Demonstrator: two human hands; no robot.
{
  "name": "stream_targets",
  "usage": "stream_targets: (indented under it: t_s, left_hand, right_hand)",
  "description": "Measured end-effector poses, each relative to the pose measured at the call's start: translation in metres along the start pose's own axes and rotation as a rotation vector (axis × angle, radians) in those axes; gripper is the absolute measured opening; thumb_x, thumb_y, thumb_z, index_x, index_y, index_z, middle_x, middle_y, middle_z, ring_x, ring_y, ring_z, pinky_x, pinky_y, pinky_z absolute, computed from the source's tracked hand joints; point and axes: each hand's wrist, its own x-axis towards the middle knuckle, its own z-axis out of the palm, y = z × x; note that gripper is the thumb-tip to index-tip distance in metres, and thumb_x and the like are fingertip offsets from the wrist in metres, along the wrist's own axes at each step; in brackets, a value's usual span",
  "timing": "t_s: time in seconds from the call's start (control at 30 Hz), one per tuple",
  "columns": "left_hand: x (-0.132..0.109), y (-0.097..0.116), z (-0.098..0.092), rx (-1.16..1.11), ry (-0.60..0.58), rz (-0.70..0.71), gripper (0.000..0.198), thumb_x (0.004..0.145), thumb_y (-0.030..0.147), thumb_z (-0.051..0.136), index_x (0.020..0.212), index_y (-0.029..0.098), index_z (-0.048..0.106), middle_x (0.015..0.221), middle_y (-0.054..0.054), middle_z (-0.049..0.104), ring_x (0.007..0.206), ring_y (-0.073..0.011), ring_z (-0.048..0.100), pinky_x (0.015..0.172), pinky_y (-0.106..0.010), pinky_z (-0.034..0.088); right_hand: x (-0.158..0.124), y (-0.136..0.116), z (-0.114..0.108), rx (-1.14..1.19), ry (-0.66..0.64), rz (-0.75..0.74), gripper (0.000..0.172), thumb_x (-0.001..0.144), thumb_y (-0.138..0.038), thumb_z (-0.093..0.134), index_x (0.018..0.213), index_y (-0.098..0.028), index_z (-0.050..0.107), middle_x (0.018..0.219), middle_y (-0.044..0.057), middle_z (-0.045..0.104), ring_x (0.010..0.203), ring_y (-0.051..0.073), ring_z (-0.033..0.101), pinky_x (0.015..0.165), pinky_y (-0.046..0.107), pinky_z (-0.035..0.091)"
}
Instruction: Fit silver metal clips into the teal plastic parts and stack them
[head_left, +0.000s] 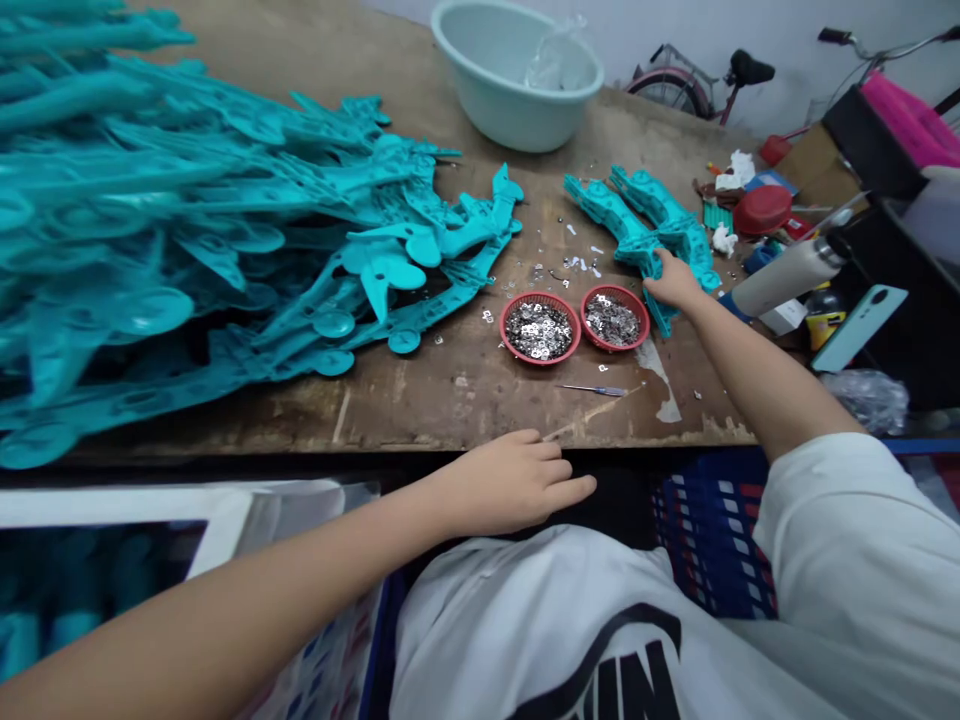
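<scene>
My right hand (673,282) grips the near end of a teal plastic part (626,228) on the right side of the table. A second, similar teal part (664,205) lies against it, just behind. My left hand (517,483) rests at the table's front edge with its fingers stretched out, holding nothing. Between the hands stand two red baskets, the left one (576,345) and the right one (646,325), both filled with small shiny metal pieces. In front of them lies a thin screwdriver (594,389) with a bluish handle.
Long teal parts (247,230) form a big heap across the table's left. A pale basin (517,110) stands at the back. Loose metal bits dot the wooden tabletop (450,400). At right are a bottle (787,275), a phone (859,328) and clutter. Blue crates sit below the edge.
</scene>
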Motion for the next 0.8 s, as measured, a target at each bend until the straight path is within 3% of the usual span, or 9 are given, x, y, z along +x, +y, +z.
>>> stream_targets:
  t_s: [0.2,0.47,0.63,0.8]
  left_hand:
    - [0.002,-0.002,-0.003,0.003,-0.056,-0.033,0.031,0.124,0.021,0.08,0.155,0.022,0.083,0.11,-0.004,0.093,0.103,-0.0242,0.086,0.081,-0.043,0.05]
    - [0.002,-0.003,-0.003,-0.02,-0.061,-0.058,0.035,0.12,0.021,0.084,0.156,0.021,0.084,0.111,-0.006,0.094,0.103,-0.0244,0.086,0.082,-0.042,0.049]
    - [0.003,-0.004,-0.004,-0.033,-0.076,-0.06,0.036,0.119,0.022,0.086,0.155,0.021,0.084,0.112,-0.005,0.095,0.104,-0.0255,0.086,0.081,-0.043,0.048]
    - [0.003,-0.004,-0.008,-0.027,-0.116,-0.074,0.035,0.121,0.023,0.083,0.157,0.023,0.083,0.115,-0.005,0.096,0.107,-0.0256,0.087,0.082,-0.044,0.048]
  right_hand:
    - [-0.002,-0.008,-0.004,-0.014,0.005,0.058,0.111,0.089,-0.029,0.077,0.194,0.002,0.057,0.183,0.035,0.073,0.174,0.057,0.066,0.153,0.076,0.047]
    - [0.002,-0.011,-0.016,-0.064,-0.085,0.125,0.11,0.089,-0.025,0.078,0.194,0.0,0.057,0.173,0.036,0.08,0.158,0.055,0.078,0.142,0.071,0.059]
    - [-0.002,-0.008,-0.022,-0.073,-0.097,0.135,0.113,0.083,-0.028,0.081,0.191,-0.002,0.06,0.156,0.033,0.087,0.144,0.054,0.083,0.134,0.069,0.066]
    - [-0.005,-0.01,-0.022,-0.071,-0.098,0.125,0.117,0.087,-0.03,0.082,0.196,-0.002,0.052,0.17,0.036,0.08,0.158,0.058,0.078,0.143,0.075,0.059]
